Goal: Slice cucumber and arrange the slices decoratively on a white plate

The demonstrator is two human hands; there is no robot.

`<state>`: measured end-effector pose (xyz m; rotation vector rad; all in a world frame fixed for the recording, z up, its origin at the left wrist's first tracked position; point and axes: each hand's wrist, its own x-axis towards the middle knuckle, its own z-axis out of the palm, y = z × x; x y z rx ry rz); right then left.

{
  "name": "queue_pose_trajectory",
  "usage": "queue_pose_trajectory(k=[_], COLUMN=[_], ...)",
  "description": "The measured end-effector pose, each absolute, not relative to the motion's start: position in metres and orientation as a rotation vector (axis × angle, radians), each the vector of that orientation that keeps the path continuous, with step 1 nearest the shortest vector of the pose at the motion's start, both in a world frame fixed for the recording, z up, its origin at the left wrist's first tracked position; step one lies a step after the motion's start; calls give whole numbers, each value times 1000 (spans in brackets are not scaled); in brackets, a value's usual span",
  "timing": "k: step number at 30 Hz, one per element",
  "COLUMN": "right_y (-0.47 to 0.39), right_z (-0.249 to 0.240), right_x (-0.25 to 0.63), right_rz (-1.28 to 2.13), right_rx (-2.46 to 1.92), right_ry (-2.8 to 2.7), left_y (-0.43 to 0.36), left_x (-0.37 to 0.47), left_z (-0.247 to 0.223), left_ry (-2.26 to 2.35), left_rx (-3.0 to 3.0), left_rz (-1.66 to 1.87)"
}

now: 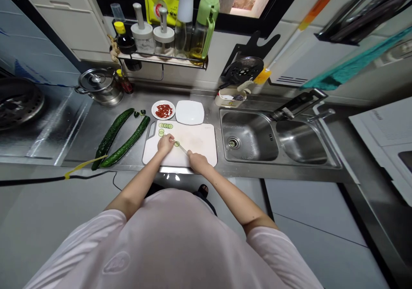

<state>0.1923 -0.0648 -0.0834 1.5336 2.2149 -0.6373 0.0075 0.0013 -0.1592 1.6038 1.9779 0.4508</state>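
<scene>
My right hand (198, 162) is wrapped round the handle of a kitchen knife (183, 149), whose blade points up and left over the white cutting board (202, 141). Against the blade near its far end lies a round cucumber slice (177, 144). My left hand (165, 144) is closed, its fingertips drawn together right beside that slice and the blade tip; whatever they pinch is too small to make out. Above my left hand, several overlapping cucumber slices (165, 126) lie in a row on the board, with a few more slices (161, 133) just below them.
Two whole cucumbers (112, 134) lie left of the board, cut ends (140, 113) near their tips. Behind the board stand a plate of chopped red pieces (164, 110) and a white square plate (189, 112). A double sink (251, 134) is at right, a lidded pot (99, 85) at back left.
</scene>
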Motion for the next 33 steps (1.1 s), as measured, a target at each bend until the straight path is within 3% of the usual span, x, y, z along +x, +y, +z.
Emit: queue_pose_trajectory(k=[33], right_y=[-64], right_z=[-84], right_x=[194], right_rz=[-657], right_rx=[1541], right_ry=[2159], left_y=[3], left_x=[7], left_z=[-159], left_ry=[1974], left_rx=[1601], left_rz=[408])
